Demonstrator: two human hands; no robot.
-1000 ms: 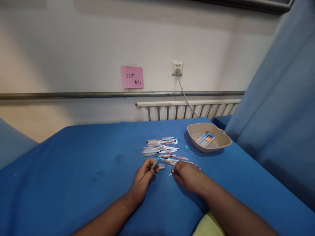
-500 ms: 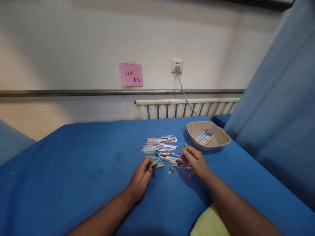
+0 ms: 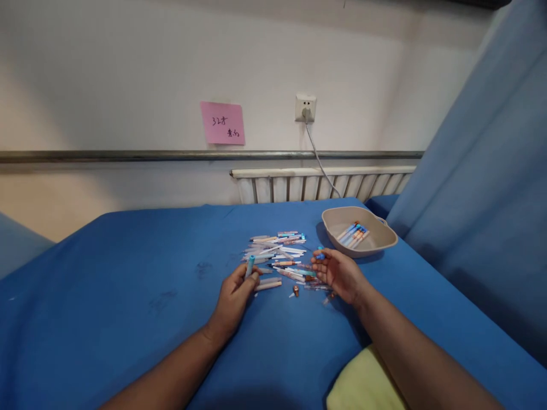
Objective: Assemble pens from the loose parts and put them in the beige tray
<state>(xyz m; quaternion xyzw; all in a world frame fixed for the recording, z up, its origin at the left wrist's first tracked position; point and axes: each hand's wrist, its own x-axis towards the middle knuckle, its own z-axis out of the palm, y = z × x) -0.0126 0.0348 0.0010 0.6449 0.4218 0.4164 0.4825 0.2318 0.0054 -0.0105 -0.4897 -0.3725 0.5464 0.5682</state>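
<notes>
My left hand (image 3: 234, 293) is closed round a light blue pen barrel (image 3: 250, 266), which stands nearly upright with its end above my fingers. My right hand (image 3: 342, 274) is turned partly palm-up, a small blue pen piece (image 3: 320, 257) at its fingertips. Between the hands lies a loose spread of pen parts (image 3: 277, 250): pale barrels, thin white refills and coloured pieces. Two pale barrels (image 3: 268, 284) rest just right of my left hand. Nearer to me is a small brown piece (image 3: 296, 291) with a white tip.
A beige basket (image 3: 376, 247) holding several pens (image 3: 354, 234) stands at the right. Blue cloth (image 3: 128, 319) covers the table. Behind are a radiator (image 3: 294, 188) and a plugged-in cable (image 3: 315, 149). A blue curtain (image 3: 482, 188) hangs at the right; something yellow-green (image 3: 363, 384) is below my right arm.
My left hand has shifted left and tipped the barrel more upright. My right hand has turned its palm upward and lifted away from the pen parts with the blue piece.
</notes>
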